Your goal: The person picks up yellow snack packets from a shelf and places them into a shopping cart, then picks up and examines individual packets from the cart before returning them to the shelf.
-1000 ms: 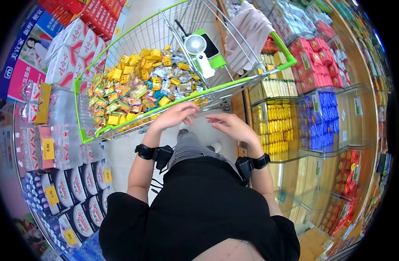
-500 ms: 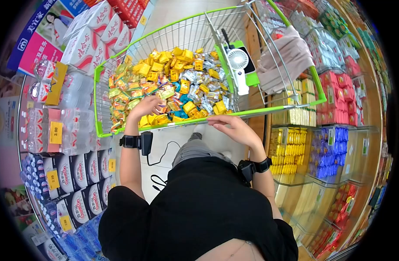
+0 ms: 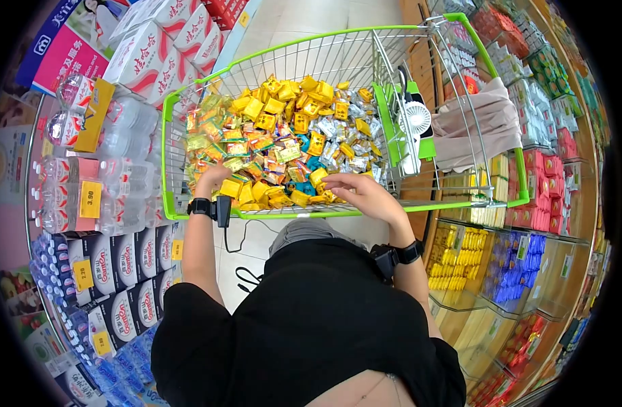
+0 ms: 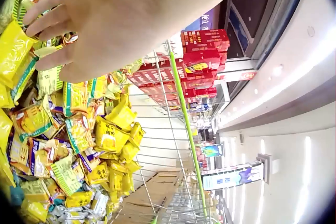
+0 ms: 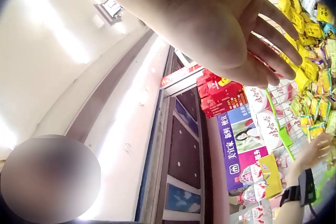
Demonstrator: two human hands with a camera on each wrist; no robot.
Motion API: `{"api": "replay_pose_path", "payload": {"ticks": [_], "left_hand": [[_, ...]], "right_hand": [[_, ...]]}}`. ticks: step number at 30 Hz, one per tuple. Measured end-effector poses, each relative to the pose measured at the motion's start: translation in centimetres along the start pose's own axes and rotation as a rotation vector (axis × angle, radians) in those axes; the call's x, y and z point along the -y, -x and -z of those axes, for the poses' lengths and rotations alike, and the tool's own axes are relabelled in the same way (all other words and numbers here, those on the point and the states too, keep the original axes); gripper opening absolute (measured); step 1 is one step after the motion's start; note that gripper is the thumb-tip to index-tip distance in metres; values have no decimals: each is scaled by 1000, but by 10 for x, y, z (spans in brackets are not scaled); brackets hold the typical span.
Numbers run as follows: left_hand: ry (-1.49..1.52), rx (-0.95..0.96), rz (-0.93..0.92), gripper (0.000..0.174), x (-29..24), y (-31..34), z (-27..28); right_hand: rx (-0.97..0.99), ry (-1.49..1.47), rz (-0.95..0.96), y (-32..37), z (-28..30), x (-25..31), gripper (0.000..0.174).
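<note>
Reaching over near rim of shopping cart (image 3: 290,215): left hand (image 3: 215,178), fingers loosely extended, released; contact with packets unclear. Right hand (image 3: 366,195) also released, fingers extended, palm empty. Wrapped packets (image 3: 287,152) heaped loose inside cart, below and just beyond both hands; mesh walls contain pile. Handheld fan (image 3: 417,119) beyond divider, probably to keep it apart. Cloth (image 3: 480,129) draped at cart end, likely for easy reach.
</note>
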State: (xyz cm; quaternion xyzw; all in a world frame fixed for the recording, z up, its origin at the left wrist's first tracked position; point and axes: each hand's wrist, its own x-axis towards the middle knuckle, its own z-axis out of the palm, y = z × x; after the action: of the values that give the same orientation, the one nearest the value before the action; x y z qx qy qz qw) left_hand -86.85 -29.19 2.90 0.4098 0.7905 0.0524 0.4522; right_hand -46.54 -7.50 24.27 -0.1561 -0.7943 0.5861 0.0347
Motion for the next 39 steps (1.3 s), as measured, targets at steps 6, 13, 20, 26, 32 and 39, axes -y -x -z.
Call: {"api": "replay_pose_path", "payload": {"ticks": [6, 13, 20, 26, 32, 39], "left_hand": [[221, 11, 393, 39, -42, 26, -3], [370, 144, 437, 33, -41, 21, -8], [319, 232, 361, 41, -56, 26, -2], [256, 273, 266, 40, -80, 31, 9], [49, 216, 144, 42, -132, 53, 36], [188, -75, -183, 34, -160, 60, 43]], "right_hand": [[36, 34, -1, -31, -4, 3, 27], [31, 41, 20, -53, -10, 1, 29], [34, 24, -45, -60, -19, -6, 29], [29, 74, -57, -59, -24, -12, 30], [44, 74, -77, -58, -24, -18, 31], [44, 84, -94, -59, -23, -15, 28]]}}
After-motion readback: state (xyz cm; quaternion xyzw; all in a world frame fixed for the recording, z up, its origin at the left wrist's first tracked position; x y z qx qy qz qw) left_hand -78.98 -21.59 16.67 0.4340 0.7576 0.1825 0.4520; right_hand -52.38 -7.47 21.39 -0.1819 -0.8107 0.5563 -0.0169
